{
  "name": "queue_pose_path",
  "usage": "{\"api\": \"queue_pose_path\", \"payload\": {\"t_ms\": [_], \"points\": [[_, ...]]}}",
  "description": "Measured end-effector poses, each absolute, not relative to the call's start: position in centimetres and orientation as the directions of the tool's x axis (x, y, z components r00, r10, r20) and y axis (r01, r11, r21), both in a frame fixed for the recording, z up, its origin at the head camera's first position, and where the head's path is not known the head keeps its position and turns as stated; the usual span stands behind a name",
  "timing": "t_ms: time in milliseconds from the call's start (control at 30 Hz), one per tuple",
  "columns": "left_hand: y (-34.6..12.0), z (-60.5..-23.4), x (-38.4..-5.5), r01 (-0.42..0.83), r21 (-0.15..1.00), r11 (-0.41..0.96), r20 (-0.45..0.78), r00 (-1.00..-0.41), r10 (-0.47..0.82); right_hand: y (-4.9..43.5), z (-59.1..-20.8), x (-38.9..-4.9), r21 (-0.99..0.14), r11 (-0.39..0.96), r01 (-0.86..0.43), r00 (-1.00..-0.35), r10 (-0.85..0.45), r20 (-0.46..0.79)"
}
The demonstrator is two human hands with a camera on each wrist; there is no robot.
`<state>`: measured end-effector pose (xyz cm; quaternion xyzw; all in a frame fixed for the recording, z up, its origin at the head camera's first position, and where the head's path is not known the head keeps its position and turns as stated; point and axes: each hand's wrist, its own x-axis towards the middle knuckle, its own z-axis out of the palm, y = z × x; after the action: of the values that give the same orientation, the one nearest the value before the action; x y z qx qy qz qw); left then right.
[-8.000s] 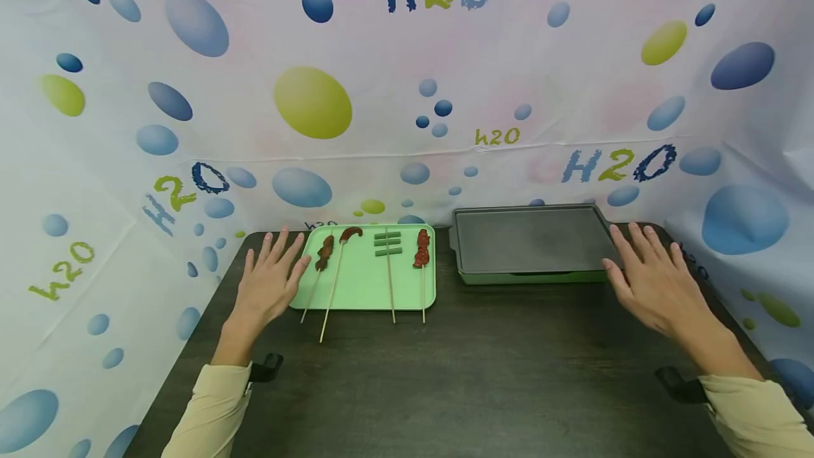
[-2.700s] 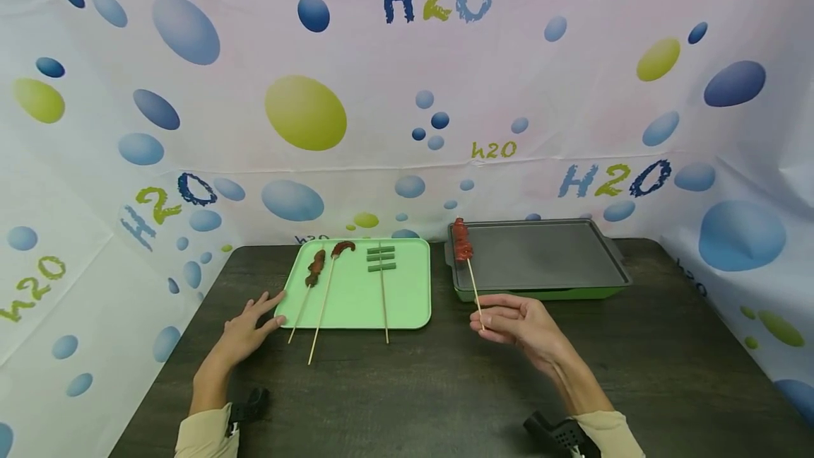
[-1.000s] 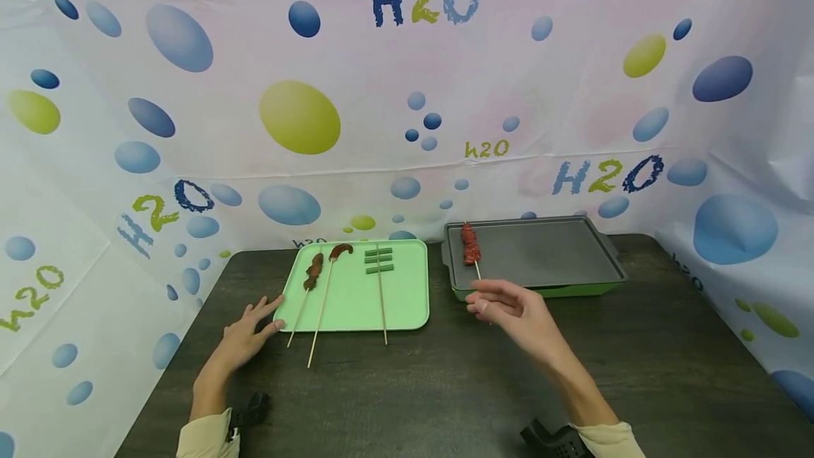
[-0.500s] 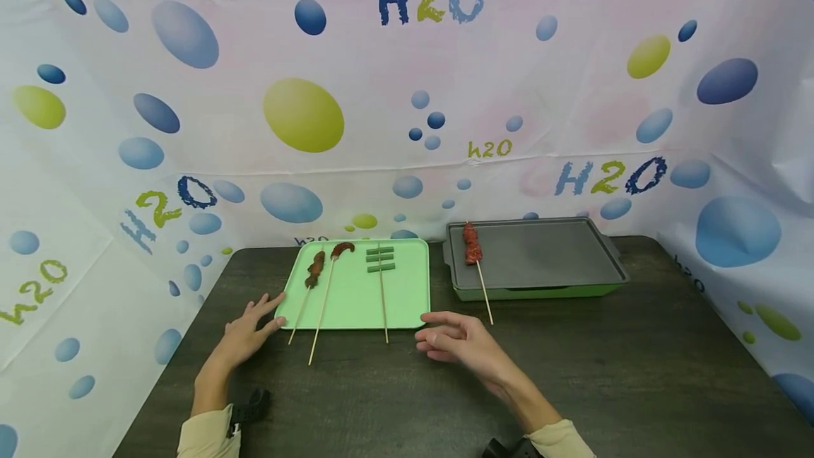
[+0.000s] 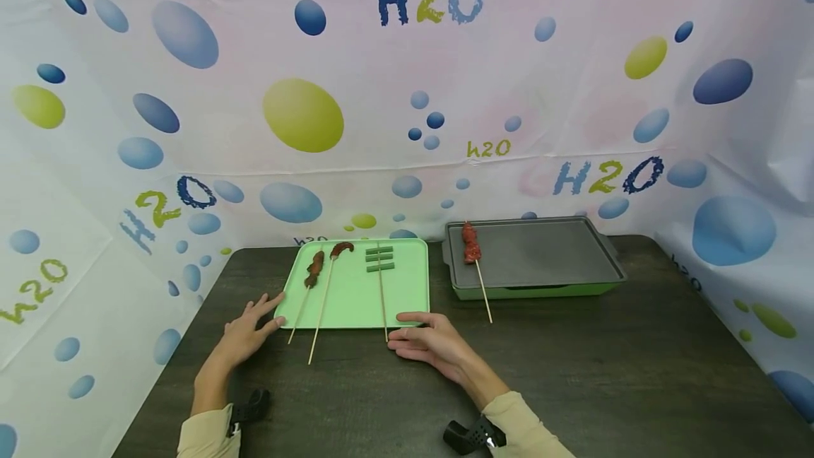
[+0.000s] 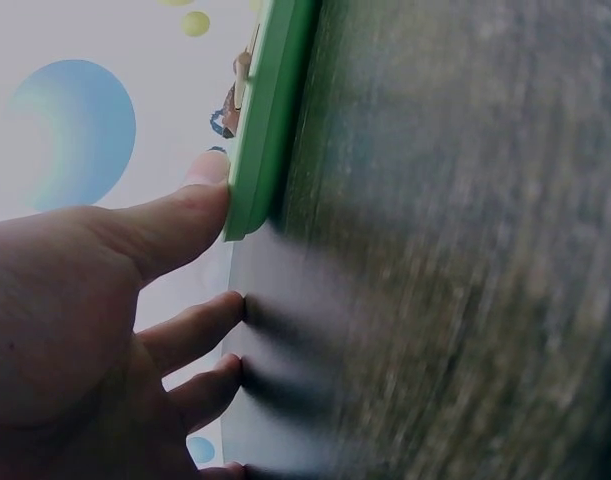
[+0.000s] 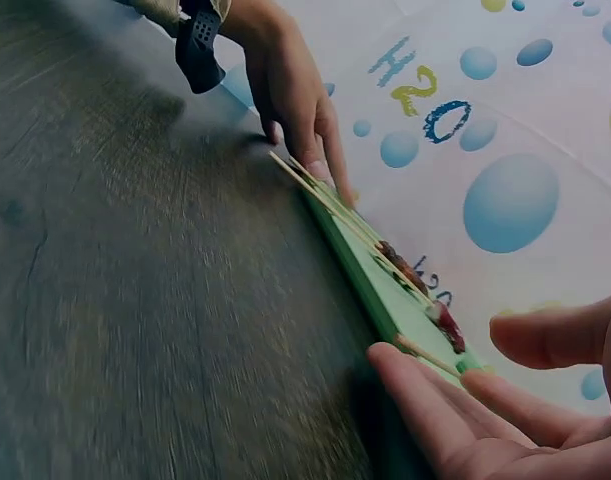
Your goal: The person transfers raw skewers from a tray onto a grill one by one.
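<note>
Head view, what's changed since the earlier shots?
The red skewer moved right from the green tray onto the griddle; the right hand let it go and reached the green skewer. The left hand now touches the tray. Brown skewer, curled skewer and green skewer stayed.

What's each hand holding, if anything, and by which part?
Nothing looks held. The right hand is open near the stick end of the green vegetable skewer; the left hand touches a corner of the green tray.
</note>
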<state>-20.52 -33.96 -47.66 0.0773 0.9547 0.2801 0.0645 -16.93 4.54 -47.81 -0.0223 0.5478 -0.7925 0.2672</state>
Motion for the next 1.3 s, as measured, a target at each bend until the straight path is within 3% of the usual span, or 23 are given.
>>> {"api": "queue_pose_path", "payload": {"t_ms": [267, 467, 933, 1300], "points": [[-34.2, -47.9, -20.6, 0.115, 0.542, 0.833, -0.072, -0.981, 0.182, 2.5, -48.4, -17.7, -0.828, -0.358, 0.432, -0.871, -0.404, -0.279], [-34.4, -48.0, -20.9, 0.124, 0.539, 0.833, -0.058, -0.981, 0.184, 1.5, -48.5, -17.9, -0.827, -0.406, 0.388, -0.898, -0.370, -0.240], [-34.5, -48.2, -20.9, 0.131, 0.557, 0.820, -0.048, -0.981, 0.189, 1.0, -48.4, -18.6, -0.868, -0.365, 0.335, -0.915, -0.345, -0.208], [-34.6, -48.3, -20.8, 0.138, 0.566, 0.813, -0.040, -0.980, 0.194, 2.2, -47.2, -17.0, -0.879, -0.345, 0.329, -0.913, -0.355, -0.202]]}}
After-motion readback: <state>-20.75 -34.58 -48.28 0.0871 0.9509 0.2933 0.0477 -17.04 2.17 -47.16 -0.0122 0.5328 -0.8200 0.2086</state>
